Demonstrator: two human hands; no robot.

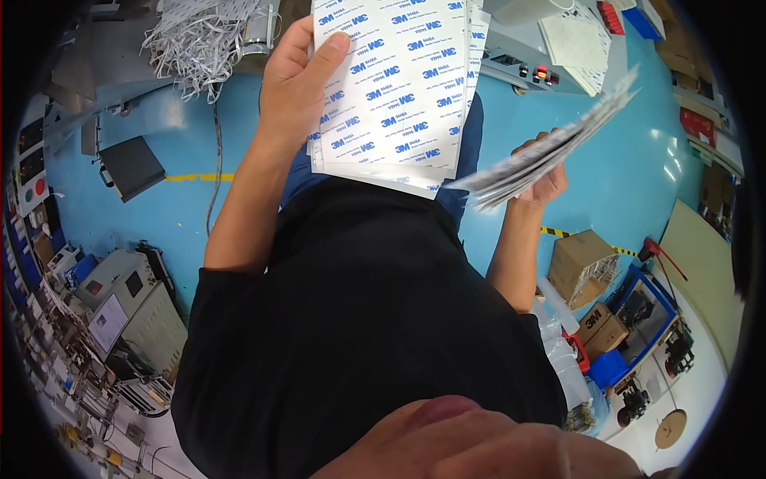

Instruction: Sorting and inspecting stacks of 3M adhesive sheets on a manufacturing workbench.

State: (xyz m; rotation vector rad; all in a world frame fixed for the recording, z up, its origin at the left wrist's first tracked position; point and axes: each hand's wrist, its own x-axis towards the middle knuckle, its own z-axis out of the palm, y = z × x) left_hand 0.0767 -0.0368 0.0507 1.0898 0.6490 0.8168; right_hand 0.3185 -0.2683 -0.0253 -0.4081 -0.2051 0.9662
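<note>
A stack of white sheets printed with blue marks (391, 96) is gripped at its left edge by my left hand (299, 80). The thumb lies on top of the stack and the fingers go behind it. Its sheets are slightly fanned, with edges showing at the lower end and right side. To the right, my right hand (544, 180) holds a second bundle of sheets (550, 148), tilted and seen nearly edge-on, its near end smeared by motion. Those fingers are partly hidden behind the bundle. The near ends of the two stacks lie close together.
A heap of shredded white strips (195, 48) sits on the machine at the far left. More printed sheets (574, 48) lie on the grey machine (511, 64) at the far right. A dark box (132, 168) and a cardboard box (582, 267) stand on the blue floor.
</note>
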